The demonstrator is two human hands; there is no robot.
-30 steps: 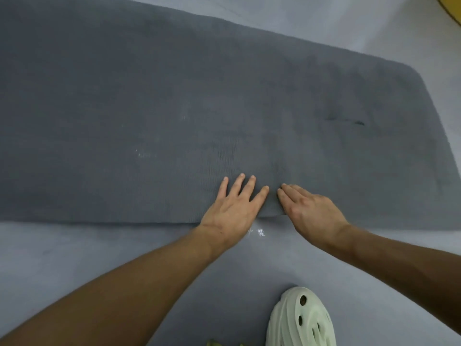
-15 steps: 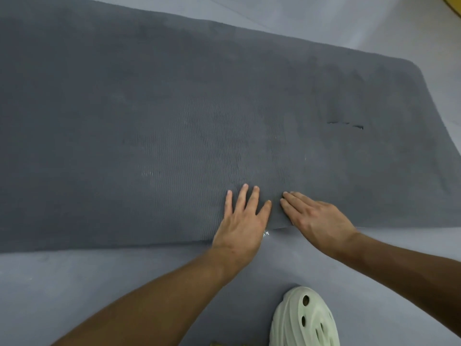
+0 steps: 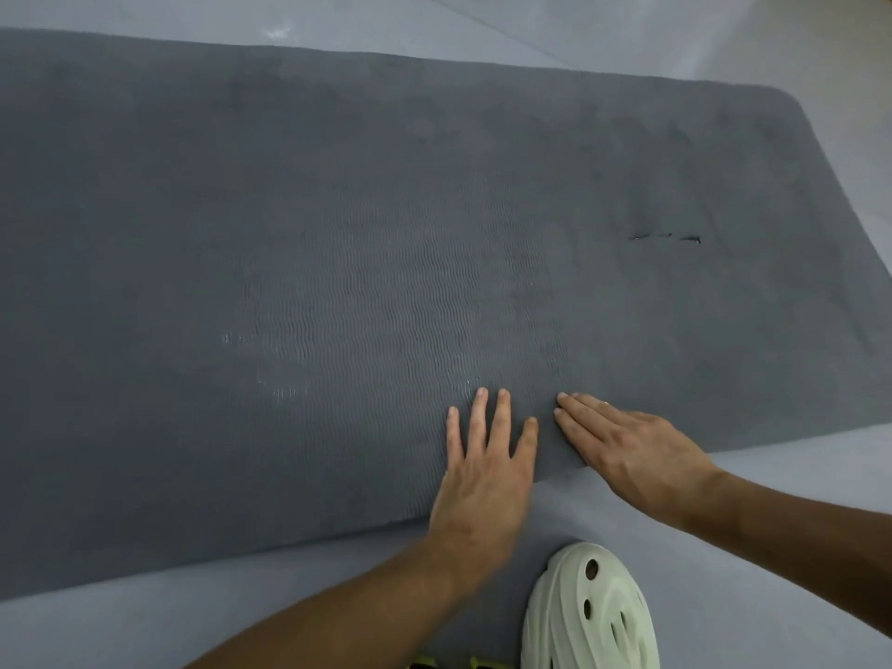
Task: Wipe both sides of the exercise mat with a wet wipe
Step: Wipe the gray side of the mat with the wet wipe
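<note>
Now left hand (image 3: pixel 487 475) and right hand (image 3: pixel 627 451) lie flat, fingers straight, on mat (image 3: pixel 338 224) edge.

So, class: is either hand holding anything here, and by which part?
Nothing is held: the left hand and right hand lie flat on the mat, by its near edge.

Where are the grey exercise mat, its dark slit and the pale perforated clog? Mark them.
grey exercise mat (image 3: pixel 338 210): head view, bare middle
dark slit (image 3: pixel 666 237): head view, centre
pale perforated clog (image 3: pixel 560 586): head view, toe

The mat (image 3: pixel 338 234) runs past the left edge; the shoe (image 3: pixel 593 615) is cut off at the bottom.
</note>
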